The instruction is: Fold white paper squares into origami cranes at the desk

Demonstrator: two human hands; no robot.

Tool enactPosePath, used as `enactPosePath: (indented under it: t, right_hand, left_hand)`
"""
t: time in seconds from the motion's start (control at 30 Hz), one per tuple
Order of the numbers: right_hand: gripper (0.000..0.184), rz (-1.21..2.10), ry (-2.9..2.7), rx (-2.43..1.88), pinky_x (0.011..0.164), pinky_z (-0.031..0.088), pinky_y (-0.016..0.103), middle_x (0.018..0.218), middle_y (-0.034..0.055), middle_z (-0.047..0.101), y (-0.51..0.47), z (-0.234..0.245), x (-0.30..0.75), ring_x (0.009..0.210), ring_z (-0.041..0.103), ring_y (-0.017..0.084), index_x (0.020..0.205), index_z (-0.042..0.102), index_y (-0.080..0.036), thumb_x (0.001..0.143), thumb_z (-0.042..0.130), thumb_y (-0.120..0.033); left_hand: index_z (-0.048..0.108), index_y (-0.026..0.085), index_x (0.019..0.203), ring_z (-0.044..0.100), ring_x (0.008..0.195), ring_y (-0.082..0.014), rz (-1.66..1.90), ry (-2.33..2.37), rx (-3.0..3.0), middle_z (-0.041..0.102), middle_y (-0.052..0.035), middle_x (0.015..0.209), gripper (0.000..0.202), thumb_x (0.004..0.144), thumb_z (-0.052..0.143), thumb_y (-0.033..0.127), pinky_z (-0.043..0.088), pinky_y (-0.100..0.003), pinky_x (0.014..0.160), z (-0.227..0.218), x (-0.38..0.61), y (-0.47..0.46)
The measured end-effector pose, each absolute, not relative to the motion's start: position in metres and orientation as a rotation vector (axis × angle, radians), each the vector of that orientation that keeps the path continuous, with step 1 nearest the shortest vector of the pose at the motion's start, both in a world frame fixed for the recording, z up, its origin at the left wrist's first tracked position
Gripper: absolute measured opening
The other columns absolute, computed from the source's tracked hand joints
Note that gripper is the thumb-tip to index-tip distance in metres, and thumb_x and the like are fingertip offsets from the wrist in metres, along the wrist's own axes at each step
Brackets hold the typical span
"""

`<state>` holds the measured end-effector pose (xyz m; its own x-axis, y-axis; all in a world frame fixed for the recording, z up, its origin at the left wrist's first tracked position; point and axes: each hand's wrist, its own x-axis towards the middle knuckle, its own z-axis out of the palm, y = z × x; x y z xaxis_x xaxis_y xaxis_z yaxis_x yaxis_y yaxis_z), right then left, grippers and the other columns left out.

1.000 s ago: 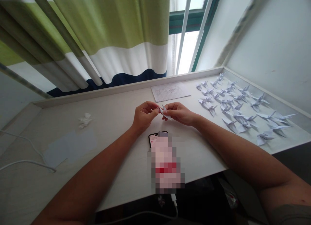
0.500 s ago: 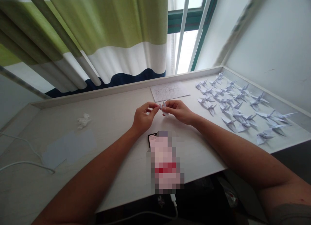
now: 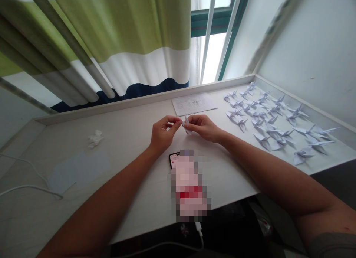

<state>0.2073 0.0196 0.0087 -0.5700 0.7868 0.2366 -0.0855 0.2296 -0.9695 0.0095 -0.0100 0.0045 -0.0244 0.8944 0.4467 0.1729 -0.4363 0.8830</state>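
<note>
Step in hand: working a small folded paper (image 3: 188,130) by fingertip, probably shaping one of its narrow points; the finer creases are too small to read
Next move: seems to call for a light, precise pinch at the left end and a steady hold on the body; too hard a pull could spoil the folds
Folded paper's place: between the two hands, at the fingertips of both; it looks raised off the table (image 3: 133,125), though the gap beneath is hard to judge
Left hand (image 3: 164,131): thumb and forefinger closed on the paper's left end; what exactly lies between them is hidden
Right hand (image 3: 203,129): thumb laid over the paper's body, fingers curled behind, pinching it; one point sticks up beside the thumb
Paper cranes (image 3: 275,110): many, white, spread to the right of the right hand and beyond it
Phone (image 3: 174,159): on the near side of the hands, mostly masked by blur
Printed sheet (image 3: 191,104): just beyond both hands
Crumpled tissue (image 3: 95,139): well to the left of the left hand; flat papers (image 3: 65,170) lie nearer the body on that side
</note>
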Motion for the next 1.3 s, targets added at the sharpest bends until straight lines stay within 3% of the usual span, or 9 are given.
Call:
enactPosePath:
  t: [0.57, 0.93, 1.17, 1.3]
  right_hand:
    - [0.037, 1.432, -1.742, -0.67, 0.065, 0.04, 0.028, 0.073, -0.0014, 0.06, 0.0189, 0.01, 0.2085, 0.068, 0.048, 0.011, 0.079, 0.065, -0.017, 0.091, 0.08, -0.048]
    - [0.039, 1.451, -1.704, -0.667, 0.066, 0.041, 0.028, 0.074, -0.0006, 0.062, 0.021, 0.007, 0.2073, 0.07, 0.05, 0.012, 0.079, 0.066, -0.017, 0.089, 0.081, -0.051]
    - [0.041, 1.456, -1.722, -0.686, 0.065, 0.04, 0.028, 0.075, -0.0005, 0.061, 0.0223, 0.0035, 0.2088, 0.07, 0.05, 0.012, 0.08, 0.065, -0.017, 0.09, 0.08, -0.054]
    - [0.039, 1.452, -1.735, -0.677, 0.064, 0.039, 0.028, 0.074, -0.0005, 0.061, 0.022, 0.0035, 0.2086, 0.069, 0.05, 0.012, 0.08, 0.065, -0.017, 0.091, 0.079, -0.052]
  left_hand:
    - [0.079, 0.018, 0.084, 0.073, 0.09, -0.0202, 1.447, 1.021, 1.478, 0.081, -0.0088, 0.099, 0.02, 0.08, 0.087, 0.036, 0.059, -0.034, 0.083, 0.0086, 0.0109, -0.0084]
    - [0.077, 0.018, 0.083, 0.069, 0.078, -0.0163, 1.408, 1.072, 1.405, 0.077, -0.0043, 0.084, 0.03, 0.072, 0.094, 0.041, 0.059, -0.034, 0.078, 0.0114, 0.0099, -0.0083]
    - [0.076, 0.019, 0.092, 0.072, 0.08, -0.0163, 1.428, 1.048, 1.28, 0.075, -0.0011, 0.08, 0.036, 0.063, 0.096, 0.029, 0.06, -0.034, 0.082, 0.0116, 0.0096, -0.0062]
    - [0.078, 0.019, 0.094, 0.069, 0.075, -0.0138, 1.414, 1.036, 1.251, 0.074, -0.0001, 0.078, 0.035, 0.064, 0.094, 0.025, 0.057, -0.03, 0.077, 0.0137, 0.0091, -0.0066]
